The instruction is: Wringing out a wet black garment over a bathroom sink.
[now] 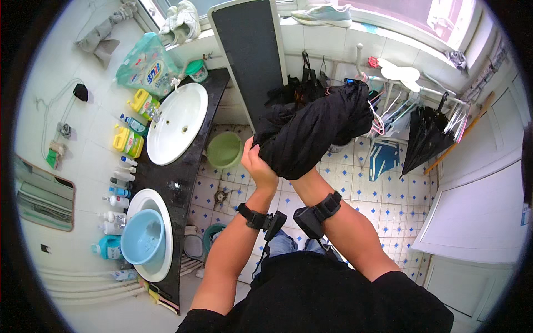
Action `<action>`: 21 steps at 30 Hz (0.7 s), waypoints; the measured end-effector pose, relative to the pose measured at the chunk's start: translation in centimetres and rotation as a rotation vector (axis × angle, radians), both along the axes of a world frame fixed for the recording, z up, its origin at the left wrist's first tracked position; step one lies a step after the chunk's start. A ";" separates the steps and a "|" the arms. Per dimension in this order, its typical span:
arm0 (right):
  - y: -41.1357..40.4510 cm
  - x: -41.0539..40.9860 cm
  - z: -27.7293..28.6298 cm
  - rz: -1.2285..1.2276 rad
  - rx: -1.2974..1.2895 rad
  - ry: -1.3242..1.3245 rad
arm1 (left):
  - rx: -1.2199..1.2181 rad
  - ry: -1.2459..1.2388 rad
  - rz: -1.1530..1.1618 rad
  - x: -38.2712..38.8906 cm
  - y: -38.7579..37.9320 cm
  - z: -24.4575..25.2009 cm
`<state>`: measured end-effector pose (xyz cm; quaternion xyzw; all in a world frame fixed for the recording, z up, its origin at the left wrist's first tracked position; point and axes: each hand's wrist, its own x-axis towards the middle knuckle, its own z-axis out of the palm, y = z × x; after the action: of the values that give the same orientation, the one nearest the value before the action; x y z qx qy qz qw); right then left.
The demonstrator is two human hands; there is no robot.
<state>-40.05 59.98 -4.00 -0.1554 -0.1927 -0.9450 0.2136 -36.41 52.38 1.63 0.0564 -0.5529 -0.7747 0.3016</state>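
A bunched piece of black fabric [308, 133] is held up in front of me, its folds running from lower left to upper right. My left hand [259, 164] grips its lower left end, fingers curled around the edge. My right wrist [306, 183] passes beneath the bundle, and the cloth hides the rest of that hand, so its grip cannot be seen. Black straps with small box-shaped devices circle both wrists. Behind the bundle leans a tall dark board [250, 50] with a pale frame.
On the left, a dark countertop [166, 179] carries a white sink [177, 125], a blue basin [143, 237] and several bottles. A green basin [225, 150] stands on the tiled floor. At right are a metal rack with hangers, a folded black umbrella [429, 133] and a white door [474, 212].
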 end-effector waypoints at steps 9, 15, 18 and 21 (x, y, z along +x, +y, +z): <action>4.6 1.7 6.9 -0.413 1.236 -0.238 | 0.562 -0.309 -0.332 2.1 0.5 -0.1; 4.2 0.4 11.1 -0.553 1.238 -0.081 | 0.588 -0.652 -0.812 2.1 -4.3 2.3; 4.3 -1.5 10.8 -0.841 1.465 0.067 | 0.336 -0.763 -0.780 2.0 -5.8 3.5; 3.8 -1.0 14.4 -1.271 1.676 0.150 | -0.158 -0.430 -0.440 2.1 -5.9 5.0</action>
<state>-41.09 63.77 10.43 -0.0886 0.6527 -0.7021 -0.2707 -34.33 46.46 6.63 0.0745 -0.6615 -0.7462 0.0065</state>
